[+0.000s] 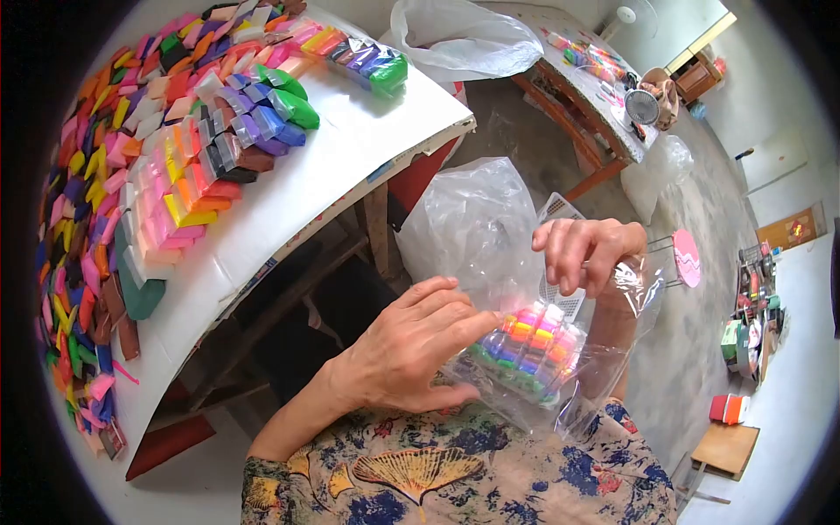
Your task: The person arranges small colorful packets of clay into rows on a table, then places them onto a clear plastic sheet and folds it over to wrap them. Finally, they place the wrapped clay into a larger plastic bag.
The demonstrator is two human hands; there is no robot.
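While the left hand [416, 346] reaches in from the side of the white counter [289, 201], its grip is spread, the thumb well apart from the fingers, with the index fingertip at the near corner of a clear bag [595, 372] and the thumb low beside the film. The right hand [591, 249] is bent over the bag's upper end, its fingers curled downward; I cannot tell whether that grip pinches the film or only rests against it. Inside the bag lies a pack of coloured blocks [529, 346], in bands of pink, orange, yellow, purple, blue and green, just right of the left grip and below the right one, above the patterned shirt [490, 468]. A large translucent plastic bag [472, 210] stands beyond the hands. On the counter, a heap of loose coloured blocks [92, 192] covers the far left part, with rows of wrapped blocks [188, 197] along its inner edge and another wrapped row [354, 61] near the far end.
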